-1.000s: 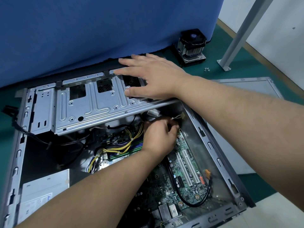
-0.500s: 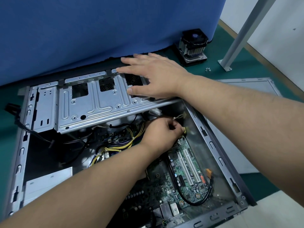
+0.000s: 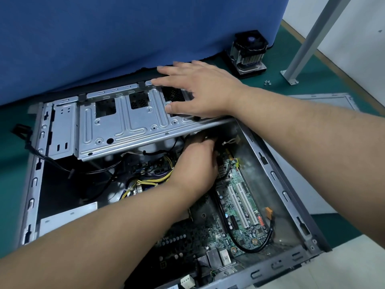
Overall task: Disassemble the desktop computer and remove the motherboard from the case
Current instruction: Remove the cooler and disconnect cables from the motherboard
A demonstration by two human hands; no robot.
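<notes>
The left hand [image 3: 195,163] has pushed deeper toward 12 o'clock under the drive cage [image 3: 125,126], its grip hidden, while the right hand [image 3: 200,90] stays flat, fingers straight, on the cage.

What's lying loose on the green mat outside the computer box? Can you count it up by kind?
Cooler fan with heatsink: 1
Small screws: 2, as far as I can tell; they are tiny
Flat grey side panel: 1
Total: 4

Drive cage [image 3: 125,130] and cables [image 3: 145,180] crowd the case [image 3: 277,170]; right side seemingly open.
</notes>
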